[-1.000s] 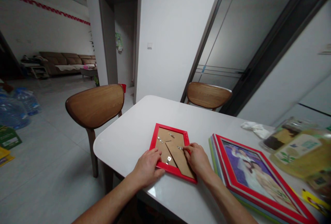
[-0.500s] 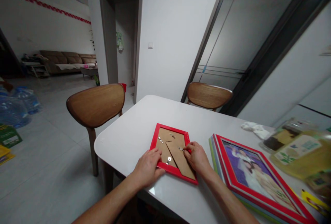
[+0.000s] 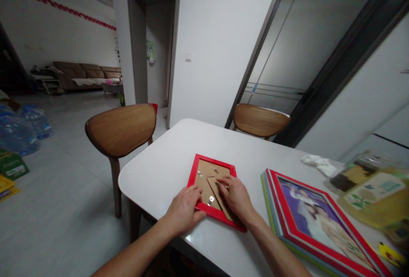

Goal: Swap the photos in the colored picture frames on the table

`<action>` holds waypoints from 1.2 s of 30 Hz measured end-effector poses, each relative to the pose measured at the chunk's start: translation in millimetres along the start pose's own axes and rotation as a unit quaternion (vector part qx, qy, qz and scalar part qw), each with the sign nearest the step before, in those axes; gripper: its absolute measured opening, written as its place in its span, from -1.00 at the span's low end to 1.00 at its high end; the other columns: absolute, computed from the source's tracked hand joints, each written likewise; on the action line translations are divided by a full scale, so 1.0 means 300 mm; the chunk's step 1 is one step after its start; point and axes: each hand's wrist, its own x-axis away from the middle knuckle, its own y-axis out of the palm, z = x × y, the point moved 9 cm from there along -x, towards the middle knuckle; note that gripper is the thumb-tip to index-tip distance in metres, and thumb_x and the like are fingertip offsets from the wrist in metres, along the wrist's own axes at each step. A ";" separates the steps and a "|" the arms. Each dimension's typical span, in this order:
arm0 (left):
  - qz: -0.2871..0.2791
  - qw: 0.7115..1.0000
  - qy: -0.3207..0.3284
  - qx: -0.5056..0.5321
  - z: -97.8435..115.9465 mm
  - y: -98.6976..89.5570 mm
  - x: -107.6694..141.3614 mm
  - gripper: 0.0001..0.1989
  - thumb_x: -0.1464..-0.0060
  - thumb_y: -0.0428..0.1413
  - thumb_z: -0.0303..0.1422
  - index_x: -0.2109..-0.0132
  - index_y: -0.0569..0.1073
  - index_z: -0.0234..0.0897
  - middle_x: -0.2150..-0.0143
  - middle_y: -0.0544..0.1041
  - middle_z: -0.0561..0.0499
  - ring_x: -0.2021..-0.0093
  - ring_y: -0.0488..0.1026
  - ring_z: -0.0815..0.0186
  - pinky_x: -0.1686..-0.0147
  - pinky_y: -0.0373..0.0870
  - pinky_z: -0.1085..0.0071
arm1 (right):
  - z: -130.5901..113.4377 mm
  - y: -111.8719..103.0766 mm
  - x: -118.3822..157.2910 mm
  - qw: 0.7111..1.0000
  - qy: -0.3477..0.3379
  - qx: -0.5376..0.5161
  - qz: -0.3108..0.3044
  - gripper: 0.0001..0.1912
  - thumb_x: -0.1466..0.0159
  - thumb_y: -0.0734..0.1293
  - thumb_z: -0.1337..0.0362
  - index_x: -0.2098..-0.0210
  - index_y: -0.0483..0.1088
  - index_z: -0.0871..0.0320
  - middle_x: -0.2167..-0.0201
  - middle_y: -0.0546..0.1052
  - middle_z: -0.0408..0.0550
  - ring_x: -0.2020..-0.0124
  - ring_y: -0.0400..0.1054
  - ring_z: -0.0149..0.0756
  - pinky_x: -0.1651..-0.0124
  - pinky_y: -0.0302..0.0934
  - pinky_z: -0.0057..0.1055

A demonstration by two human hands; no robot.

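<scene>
A small red picture frame [image 3: 192, 176] lies face down on the white table [image 3: 172, 149], its brown backing board [image 3: 207, 185] and several metal clips showing. My left hand [image 3: 185, 209] grips the frame's near left corner, fingers on top and thumb at the near edge. Over the right part of the backing is my right hand [image 3: 235, 196], its fingers bent and close together near the right-hand clip, which they mostly hide. Whether the fingertips pinch that clip cannot be made out.
Right of my right hand lies a stack of larger frames [image 3: 281, 204] with a wedding photo on top. Beyond it are a white cloth [image 3: 319, 164] and a jug of yellow liquid [image 3: 373, 196]. Wooden chairs stand at the left [image 3: 123, 130] and far side [image 3: 261, 120].
My right hand has shifted slightly away from me and left over the backing, now covering the right-hand clip. My left hand keeps its hold. The whole view has moved slightly.
</scene>
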 end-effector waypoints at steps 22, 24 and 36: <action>-0.006 1.000 -0.004 -0.002 -0.001 0.001 0.001 -0.63 0.11 0.11 -0.33 0.10 0.31 -0.32 -0.07 0.29 -0.11 -0.11 0.12 0.18 -0.11 0.01 0.26 | -0.070 0.089 -0.146 0.999 -0.033 0.022 -0.016 -0.69 -0.19 0.07 0.28 0.25 0.40 0.18 0.30 0.47 -0.01 0.32 0.31 -0.40 0.28 0.08 -0.53; -0.004 1.000 0.000 0.000 0.003 -0.003 0.003 -0.65 0.11 0.11 -0.33 0.12 0.33 -0.32 -0.06 0.29 -0.10 -0.11 0.12 0.18 -0.11 0.01 0.26 | -0.008 0.069 -0.158 0.999 0.007 0.032 -0.006 -0.68 -0.19 0.07 0.27 0.28 0.41 0.19 0.33 0.49 0.00 0.33 0.33 -0.36 0.30 0.09 -0.50; 0.007 1.000 -0.004 0.011 -0.006 -0.005 0.004 -0.63 0.11 0.10 -0.33 0.10 0.32 -0.33 -0.05 0.30 -0.12 -0.11 0.13 0.19 -0.10 0.03 0.24 | 0.093 0.119 -0.225 0.996 0.078 0.051 -0.001 -0.70 -0.14 0.11 0.27 0.42 0.46 0.19 0.44 0.50 0.05 0.41 0.35 -0.33 0.35 0.07 -0.49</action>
